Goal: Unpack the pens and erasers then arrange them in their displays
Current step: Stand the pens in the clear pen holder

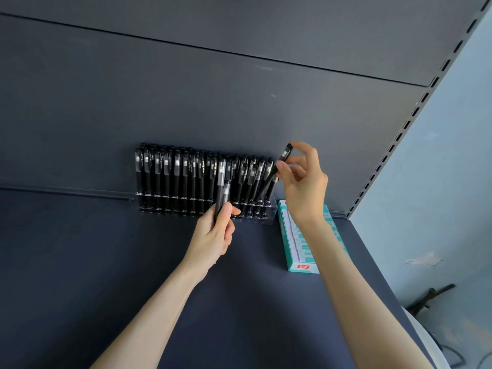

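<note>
A dark shelf point(80, 262) meets a slotted upright point(415, 113) beside a pale wall point(458, 182).

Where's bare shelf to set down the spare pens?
Free: the shelf left of the pen display, and the wide stretch in front of it. Crowded: the display's right end, where the right hand and eraser box sit close.

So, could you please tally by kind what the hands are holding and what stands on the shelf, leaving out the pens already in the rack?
Held pens: 3 (two visible in the left hand, one in the right hand)
Clear pen rack: 1
Teal box: 1
Total: 5
</note>
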The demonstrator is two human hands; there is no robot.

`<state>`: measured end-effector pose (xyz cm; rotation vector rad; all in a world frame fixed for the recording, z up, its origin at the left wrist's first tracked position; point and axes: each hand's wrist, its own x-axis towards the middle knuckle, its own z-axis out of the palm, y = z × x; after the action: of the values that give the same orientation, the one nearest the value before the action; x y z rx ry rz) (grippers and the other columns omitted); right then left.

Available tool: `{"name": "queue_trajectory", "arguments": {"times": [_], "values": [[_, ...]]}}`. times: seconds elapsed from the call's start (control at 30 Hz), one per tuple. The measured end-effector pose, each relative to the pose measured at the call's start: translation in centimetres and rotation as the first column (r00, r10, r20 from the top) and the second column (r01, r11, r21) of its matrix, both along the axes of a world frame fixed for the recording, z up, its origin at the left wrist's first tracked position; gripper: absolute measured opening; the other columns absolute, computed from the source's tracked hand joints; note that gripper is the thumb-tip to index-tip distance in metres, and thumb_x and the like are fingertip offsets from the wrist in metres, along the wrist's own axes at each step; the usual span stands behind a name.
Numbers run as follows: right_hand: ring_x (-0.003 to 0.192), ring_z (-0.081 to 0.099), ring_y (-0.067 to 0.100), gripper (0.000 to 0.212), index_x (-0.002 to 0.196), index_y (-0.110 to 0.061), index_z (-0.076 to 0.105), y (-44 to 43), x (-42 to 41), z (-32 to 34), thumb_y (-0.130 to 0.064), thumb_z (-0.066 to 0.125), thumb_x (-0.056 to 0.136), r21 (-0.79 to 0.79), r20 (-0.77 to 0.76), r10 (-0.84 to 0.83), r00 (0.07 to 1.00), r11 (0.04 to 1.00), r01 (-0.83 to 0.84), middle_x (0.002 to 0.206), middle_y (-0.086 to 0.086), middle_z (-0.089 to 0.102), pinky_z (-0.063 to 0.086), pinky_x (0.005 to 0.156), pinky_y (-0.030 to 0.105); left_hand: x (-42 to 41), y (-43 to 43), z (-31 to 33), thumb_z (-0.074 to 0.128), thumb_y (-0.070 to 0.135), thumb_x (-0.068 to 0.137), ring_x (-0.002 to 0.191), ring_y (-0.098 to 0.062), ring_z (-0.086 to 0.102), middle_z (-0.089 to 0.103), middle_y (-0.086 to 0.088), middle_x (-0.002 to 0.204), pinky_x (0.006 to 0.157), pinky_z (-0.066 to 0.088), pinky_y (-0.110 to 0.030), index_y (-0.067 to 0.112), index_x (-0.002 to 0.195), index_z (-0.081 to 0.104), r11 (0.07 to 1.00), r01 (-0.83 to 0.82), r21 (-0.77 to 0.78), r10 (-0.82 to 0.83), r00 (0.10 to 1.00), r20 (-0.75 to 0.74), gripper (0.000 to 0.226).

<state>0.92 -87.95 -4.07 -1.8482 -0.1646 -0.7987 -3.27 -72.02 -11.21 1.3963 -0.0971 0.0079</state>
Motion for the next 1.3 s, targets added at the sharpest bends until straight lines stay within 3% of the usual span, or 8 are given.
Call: {"name": "queue_trajectory", "arguments": {"times": [0.23, 0.47, 0.63, 0.73, 0.83, 0.93, 1.1, 1.3], "values": [[0.065, 0.055, 0.007, 0.03, 0.115, -0.012, 0.057, 0.6, 0.9, -1.2, -0.004, 0.063, 0.086, -0.16, 0.044, -0.015, 0.999, 0.987, 0.022, 0.08, -0.008, 0.057, 0.042, 0.065, 0.01, 0.0, 0.1, -0.1, 0.047, 0.043, 0.096, 0.045, -0.011, 0.025, 0.037, 0.004, 0.057, 0.045, 0.015, -0.029, 0.014, 0.091, 0.06, 0.999, 0.035, 0.0, -0.035, 0.999, 0.003, 0.032], [0.068, 0.059, 0.025, 0.025, 0.109, -0.007, 0.065, 0.9, 1.1, -2.3, -0.006, 0.067, 0.084, -0.325, 0.003, -0.043, 0.999, 0.945, 0.041, 0.081, 0.008, 0.064, 0.052, 0.071, 0.043, 0.0, 0.1, -0.1, 0.044, 0.044, 0.096, 0.042, -0.007, 0.027, 0.037, 0.002, 0.056, 0.038, 0.022, -0.018, 0.019, 0.091, 0.063, 0.999, 0.029, 0.028, -0.029, 1.0, 0.007, 0.032], [0.068, 0.059, 0.021, 0.027, 0.111, -0.011, 0.065, 0.9, 0.5, -2.2, -0.01, 0.067, 0.085, -0.347, -0.011, -0.08, 0.997, 0.935, 0.071, 0.085, 0.005, 0.063, 0.052, 0.07, 0.043, 0.0, 0.1, -0.2, 0.046, 0.041, 0.097, 0.043, -0.008, 0.026, 0.037, 0.003, 0.057, 0.039, 0.021, -0.019, 0.015, 0.094, 0.064, 0.998, 0.057, 0.027, -0.057, 0.998, -0.002, 0.031], [0.066, 0.056, 0.013, 0.023, 0.107, -0.013, 0.065, 0.7, -0.9, -2.3, -0.013, 0.068, 0.084, -0.235, 0.035, -0.097, 0.995, 0.967, 0.103, 0.085, 0.001, 0.06, 0.05, 0.066, 0.029, 0.0, 0.1, -0.2, 0.048, 0.042, 0.095, 0.044, -0.009, 0.024, 0.036, 0.002, 0.059, 0.04, 0.018, -0.022, 0.014, 0.095, 0.064, 0.994, 0.112, 0.019, -0.112, 0.994, -0.014, 0.032], [0.065, 0.057, 0.002, 0.015, 0.095, -0.019, 0.065, 0.8, -2.4, -2.3, -0.021, 0.071, 0.082, -0.011, -0.161, 0.137, 0.977, 0.99, -0.141, 0.075, -0.007, 0.065, 0.044, 0.064, 0.014, -0.2, -0.1, -0.1, 0.05, 0.048, 0.089, 0.045, -0.01, 0.02, 0.035, 0.004, 0.058, 0.04, 0.017, -0.022, 0.015, 0.097, 0.065, 0.979, 0.201, 0.018, -0.201, 0.979, -0.013, 0.037], [0.065, 0.062, 0.006, 0.017, 0.091, -0.022, 0.065, 1.0, -3.0, -2.3, -0.014, 0.074, 0.079, 0.152, -0.317, 0.397, 0.861, 0.918, -0.367, 0.069, -0.008, 0.068, 0.049, 0.067, 0.018, -0.5, -0.4, -0.1, 0.049, 0.048, 0.088, 0.045, -0.011, 0.02, 0.035, 0.004, 0.057, 0.041, 0.016, -0.024, 0.015, 0.099, 0.066, 0.959, 0.283, 0.03, -0.283, 0.959, -0.004, 0.038], [0.069, 0.065, 0.006, 0.018, 0.099, -0.012, 0.065, 0.2, -3.2, -1.8, -0.002, 0.066, 0.084, 0.275, -0.234, 0.407, 0.883, 0.899, -0.341, 0.077, -0.001, 0.07, 0.052, 0.07, 0.017, -0.5, -0.3, -0.1, 0.049, 0.046, 0.091, 0.044, -0.011, 0.023, 0.04, 0.003, 0.059, 0.046, 0.017, -0.029, 0.013, 0.102, 0.066, 0.964, 0.255, 0.076, -0.254, 0.967, -0.016, 0.038], [0.073, 0.064, 0.015, 0.025, 0.11, -0.01, 0.06, -0.1, -3.4, -1.8, 0.0, 0.06, 0.087, 0.353, -0.217, 0.423, 0.88, 0.874, -0.333, 0.08, 0.009, 0.065, 0.055, 0.071, 0.025, -0.5, -0.2, -0.2, 0.052, 0.027, 0.097, 0.046, -0.007, 0.024, 0.03, 0.01, 0.055, 0.04, 0.023, -0.015, 0.011, 0.095, 0.062, 0.972, 0.201, 0.125, -0.201, 0.98, -0.016, 0.019]]}}
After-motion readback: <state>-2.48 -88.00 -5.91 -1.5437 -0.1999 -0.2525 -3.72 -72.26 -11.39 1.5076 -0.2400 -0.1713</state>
